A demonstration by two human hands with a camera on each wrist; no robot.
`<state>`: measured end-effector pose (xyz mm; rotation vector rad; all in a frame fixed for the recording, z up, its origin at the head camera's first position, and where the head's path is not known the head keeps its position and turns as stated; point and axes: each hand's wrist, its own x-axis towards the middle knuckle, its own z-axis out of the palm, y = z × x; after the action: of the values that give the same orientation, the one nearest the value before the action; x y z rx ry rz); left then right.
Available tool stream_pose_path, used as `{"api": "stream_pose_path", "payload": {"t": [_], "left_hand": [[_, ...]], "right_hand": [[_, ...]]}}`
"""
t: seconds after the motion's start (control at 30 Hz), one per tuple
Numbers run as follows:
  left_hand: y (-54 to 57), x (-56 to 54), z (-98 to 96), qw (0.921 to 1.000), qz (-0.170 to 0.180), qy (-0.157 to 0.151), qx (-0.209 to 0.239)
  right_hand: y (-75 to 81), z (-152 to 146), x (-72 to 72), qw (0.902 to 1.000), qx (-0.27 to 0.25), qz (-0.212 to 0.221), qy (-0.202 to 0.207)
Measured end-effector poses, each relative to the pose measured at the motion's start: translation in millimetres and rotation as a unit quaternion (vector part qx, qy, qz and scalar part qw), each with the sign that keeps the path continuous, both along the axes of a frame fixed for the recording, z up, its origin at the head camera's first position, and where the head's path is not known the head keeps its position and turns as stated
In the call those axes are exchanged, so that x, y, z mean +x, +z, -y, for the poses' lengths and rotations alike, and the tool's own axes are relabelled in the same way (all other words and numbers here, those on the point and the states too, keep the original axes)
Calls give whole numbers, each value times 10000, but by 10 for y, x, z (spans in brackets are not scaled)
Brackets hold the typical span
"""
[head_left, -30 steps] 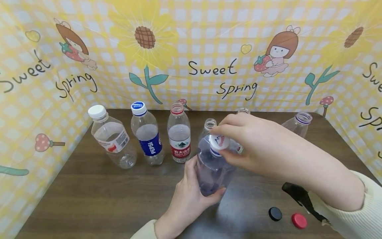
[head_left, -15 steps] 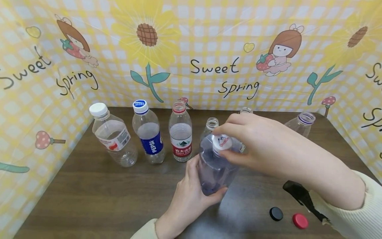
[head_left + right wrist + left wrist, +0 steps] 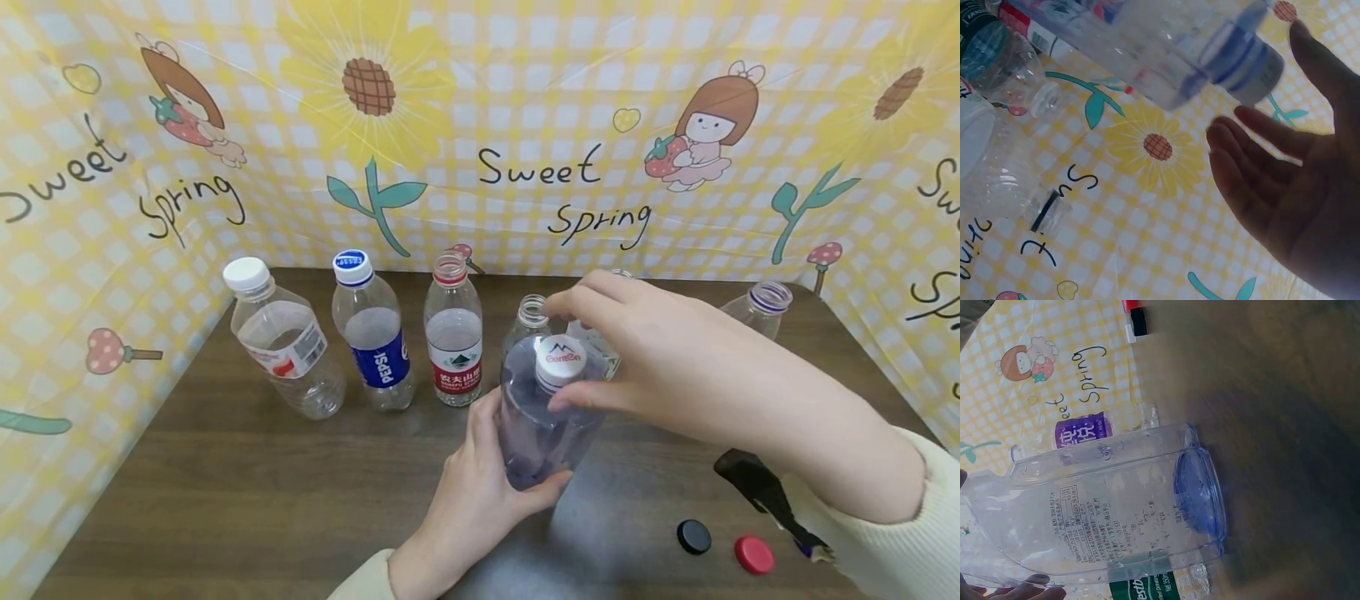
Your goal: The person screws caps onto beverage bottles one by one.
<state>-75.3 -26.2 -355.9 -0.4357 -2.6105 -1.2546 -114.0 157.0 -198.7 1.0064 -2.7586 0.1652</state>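
A clear bluish plastic bottle (image 3: 551, 442) stands tilted in the middle of the head view, with a white cap (image 3: 561, 360) on its neck. My left hand (image 3: 480, 487) grips its lower body, fingers on the far side and thumb in front. Small printed text covers the bottle's side in the left wrist view. My right hand (image 3: 645, 358) hovers round the cap with thumb and fingers spread. A gap shows between those fingertips and the cap in the right wrist view.
To the left stand a white-capped bottle (image 3: 281, 354), a capped Pepsi bottle (image 3: 378, 358) and an uncapped red-labelled bottle (image 3: 454, 367). More uncapped bottles stand behind my right hand and at far right (image 3: 765, 308). A black cap (image 3: 693, 537) and red cap (image 3: 753, 554) lie on the table.
The white cap has turned, its printed logo now facing upright. My right fingers have come off the cap and spread apart. The left hand keeps its grip.
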Motion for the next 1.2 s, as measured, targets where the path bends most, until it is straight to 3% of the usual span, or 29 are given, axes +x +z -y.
{"api": "stream_pose_path", "payload": {"t": [0.2, 0.5, 1.2], "left_hand": [[2, 0, -1, 9997, -211, 59, -52], [-11, 2, -3, 9996, -264, 101, -68], [5, -7, -5, 9997, -220, 14, -137]], "right_hand": [[40, -61, -13, 9942, 89, 820, 686], [-25, -88, -81, 9908, 75, 807, 1082], [-38, -87, -104, 9973, 36, 476, 557]]}}
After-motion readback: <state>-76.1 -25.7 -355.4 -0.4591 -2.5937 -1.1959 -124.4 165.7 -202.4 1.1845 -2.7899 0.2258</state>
